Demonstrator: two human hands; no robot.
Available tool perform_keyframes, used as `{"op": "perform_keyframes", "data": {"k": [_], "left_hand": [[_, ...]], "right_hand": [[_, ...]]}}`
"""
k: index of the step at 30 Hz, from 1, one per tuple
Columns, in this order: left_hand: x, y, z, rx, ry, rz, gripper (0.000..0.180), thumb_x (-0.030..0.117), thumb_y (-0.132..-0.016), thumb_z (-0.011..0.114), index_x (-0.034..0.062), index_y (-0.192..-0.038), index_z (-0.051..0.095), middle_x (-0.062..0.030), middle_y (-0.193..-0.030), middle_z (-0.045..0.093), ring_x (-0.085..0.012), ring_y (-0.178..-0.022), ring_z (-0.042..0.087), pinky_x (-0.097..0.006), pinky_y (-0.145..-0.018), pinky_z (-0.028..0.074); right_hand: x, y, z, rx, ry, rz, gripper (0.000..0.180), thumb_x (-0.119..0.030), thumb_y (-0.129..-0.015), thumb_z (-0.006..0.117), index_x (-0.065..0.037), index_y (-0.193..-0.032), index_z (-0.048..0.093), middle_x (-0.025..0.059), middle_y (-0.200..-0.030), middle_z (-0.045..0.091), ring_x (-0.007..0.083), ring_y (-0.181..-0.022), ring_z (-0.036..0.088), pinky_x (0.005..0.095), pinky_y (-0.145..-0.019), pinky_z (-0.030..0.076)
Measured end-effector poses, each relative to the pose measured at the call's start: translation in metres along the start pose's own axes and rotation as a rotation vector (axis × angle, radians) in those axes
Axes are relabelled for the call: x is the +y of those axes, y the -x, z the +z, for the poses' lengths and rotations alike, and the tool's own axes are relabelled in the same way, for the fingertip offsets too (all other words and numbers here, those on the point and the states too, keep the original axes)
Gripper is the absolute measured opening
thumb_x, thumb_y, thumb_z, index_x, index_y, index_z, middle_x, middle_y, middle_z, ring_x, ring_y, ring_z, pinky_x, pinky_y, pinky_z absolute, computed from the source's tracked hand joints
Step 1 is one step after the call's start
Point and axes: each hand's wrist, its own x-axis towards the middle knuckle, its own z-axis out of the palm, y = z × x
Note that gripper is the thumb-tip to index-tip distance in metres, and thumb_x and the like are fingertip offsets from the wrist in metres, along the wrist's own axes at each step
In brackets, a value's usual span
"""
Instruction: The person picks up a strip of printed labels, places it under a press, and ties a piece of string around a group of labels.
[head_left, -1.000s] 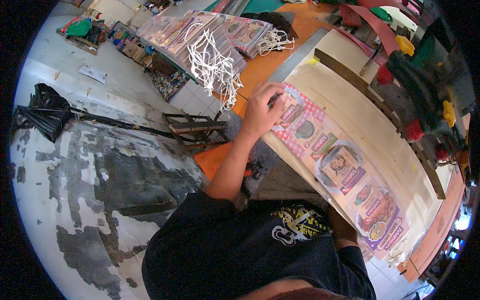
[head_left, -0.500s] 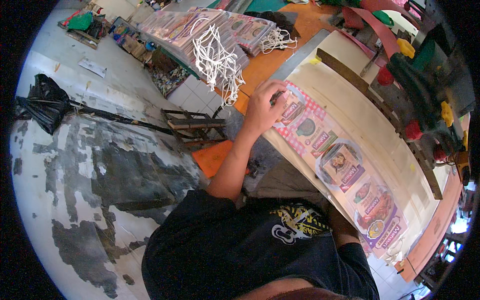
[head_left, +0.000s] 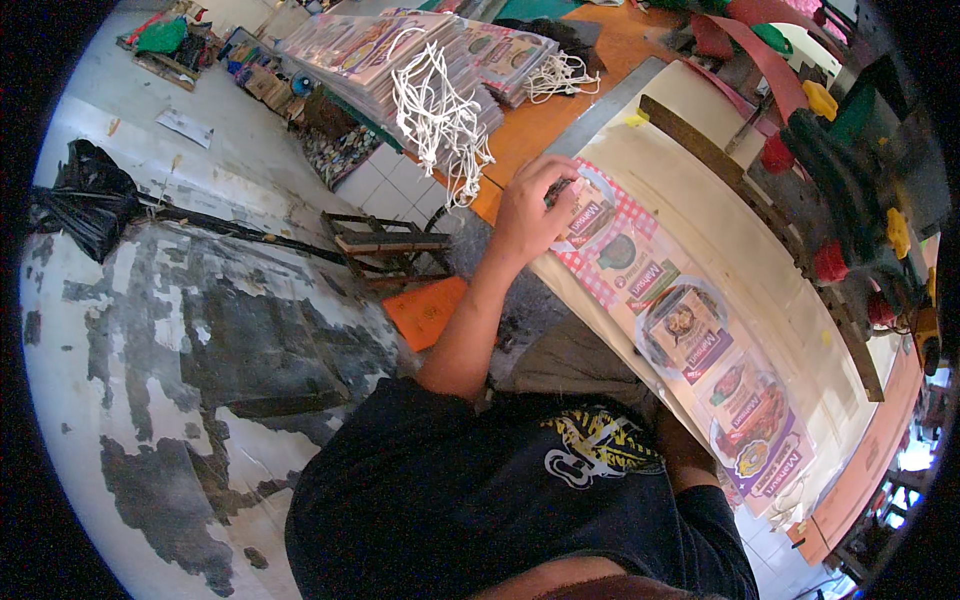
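A long printed plastic sheet [head_left: 655, 300], with a red checked border and food pictures, lies along the near side of a pale board [head_left: 745, 240]. White strings [head_left: 790, 505] stick out at its right end. My left hand [head_left: 538, 212] is at the sheet's left end, its fingers curled over the edge and closed on it. A small dark patch shows between thumb and forefinger; what it is I cannot make out. My right forearm [head_left: 688, 455] goes in by the board's near edge at the right, and the hand itself is hidden.
Stacks of similar printed sheets [head_left: 375, 65] with dangling white cords [head_left: 435, 110] sit on the orange tabletop [head_left: 625, 35] at the back. A long dark metal bar [head_left: 740, 185] crosses the board. Tools with yellow and red parts [head_left: 840, 230] stand at the right. A wooden stool [head_left: 390, 245] is at left.
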Motion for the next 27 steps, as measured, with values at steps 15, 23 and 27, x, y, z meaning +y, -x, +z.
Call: {"op": "perform_keyframes", "data": {"k": [15, 23, 27], "left_hand": [[-0.0004, 0.0016, -0.0025, 0.009, 0.019, -0.01, 0.014, 0.009, -0.089, 0.065, -0.0012, -0.098, 0.064, -0.0154, -0.106, 0.068, -0.0355, -0.103, 0.065, -0.043, -0.092, 0.05], [-0.0006, 0.0007, -0.0034, -0.036, -0.022, -0.014, 0.012, 0.004, -0.091, 0.065, -0.001, -0.102, 0.067, -0.0129, -0.116, 0.068, -0.0257, -0.105, 0.067, -0.034, -0.088, 0.054], [-0.0046, 0.0024, 0.0012, 0.019, 0.056, -0.045, 0.015, 0.01, -0.09, 0.066, -0.0015, -0.098, 0.065, -0.0152, -0.107, 0.069, -0.0349, -0.103, 0.065, -0.043, -0.091, 0.05]], "right_hand": [[-0.0011, -0.0017, -0.0014, -0.015, 0.004, 0.003, 0.048, -0.043, -0.103, 0.056, -0.007, -0.134, 0.058, 0.0189, -0.135, 0.058, 0.0297, -0.13, 0.054, 0.0423, -0.109, 0.043], [-0.0019, 0.0014, -0.0037, -0.022, 0.002, 0.008, 0.049, -0.044, -0.103, 0.056, -0.007, -0.136, 0.058, 0.0187, -0.137, 0.057, 0.0299, -0.131, 0.053, 0.0425, -0.11, 0.042], [-0.0017, -0.0006, -0.0045, -0.024, 0.002, 0.008, 0.05, -0.044, -0.103, 0.056, -0.007, -0.136, 0.057, 0.0186, -0.138, 0.057, 0.03, -0.132, 0.052, 0.0426, -0.111, 0.042]]}}
